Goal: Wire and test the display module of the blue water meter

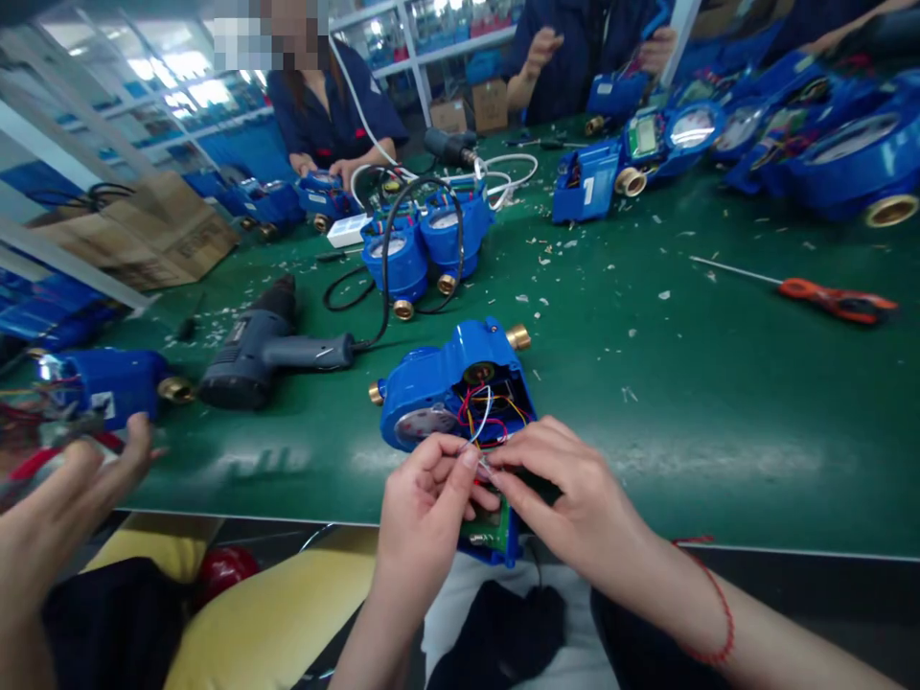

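Note:
A blue water meter with brass fittings lies on the green table in front of me, its electronics box open. Thin coloured wires come out of the box toward my fingers. My left hand pinches the thin wires between thumb and fingertips. Close against it, my right hand is closed in a pinch on the same wires; the exact spot is partly hidden by the fingers. Below both hands, a blue cover with a green circuit board hangs at the table's front edge.
A grey heat gun lies to the left, its black cord running to several meters. An orange-handled screwdriver rests at right. At far left, a co-worker's hand is beside another meter. Other people work across the table.

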`<action>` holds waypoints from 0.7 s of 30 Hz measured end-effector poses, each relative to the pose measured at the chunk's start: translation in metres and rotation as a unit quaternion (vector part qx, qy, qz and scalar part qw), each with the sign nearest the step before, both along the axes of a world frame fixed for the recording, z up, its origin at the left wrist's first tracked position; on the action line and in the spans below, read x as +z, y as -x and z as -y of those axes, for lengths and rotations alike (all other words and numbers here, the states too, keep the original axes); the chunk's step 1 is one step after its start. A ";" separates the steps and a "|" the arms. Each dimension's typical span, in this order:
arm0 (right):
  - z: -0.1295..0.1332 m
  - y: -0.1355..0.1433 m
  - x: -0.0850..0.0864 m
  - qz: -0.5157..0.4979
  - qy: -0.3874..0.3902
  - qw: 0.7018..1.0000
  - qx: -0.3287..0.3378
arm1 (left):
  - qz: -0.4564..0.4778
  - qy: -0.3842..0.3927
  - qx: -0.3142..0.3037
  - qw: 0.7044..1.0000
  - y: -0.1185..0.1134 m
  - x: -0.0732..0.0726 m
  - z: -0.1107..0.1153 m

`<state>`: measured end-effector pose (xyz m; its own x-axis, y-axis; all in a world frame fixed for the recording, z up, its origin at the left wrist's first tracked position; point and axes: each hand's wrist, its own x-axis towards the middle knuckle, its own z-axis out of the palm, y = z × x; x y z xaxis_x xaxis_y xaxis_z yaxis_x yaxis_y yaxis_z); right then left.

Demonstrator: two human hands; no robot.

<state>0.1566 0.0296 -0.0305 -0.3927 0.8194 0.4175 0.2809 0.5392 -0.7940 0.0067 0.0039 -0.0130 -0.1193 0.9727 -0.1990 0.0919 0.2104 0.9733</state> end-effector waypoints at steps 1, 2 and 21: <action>-0.001 0.000 -0.001 0.002 0.003 1.000 -0.001 | -0.005 -0.004 0.000 1.000 0.000 0.000 0.000; -0.001 0.001 -0.001 0.007 0.008 1.000 -0.004 | -0.010 -0.008 -0.001 1.000 -0.001 0.000 0.001; -0.008 0.000 0.001 -0.020 0.050 0.999 -0.006 | -0.003 -0.051 0.017 0.999 -0.004 -0.007 0.001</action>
<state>0.1566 0.0373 -0.0295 -0.3670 0.8627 0.3480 0.2539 0.4528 -0.8547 0.0110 0.0033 -0.0202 -0.1531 0.9832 -0.0990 0.0926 0.1140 0.9892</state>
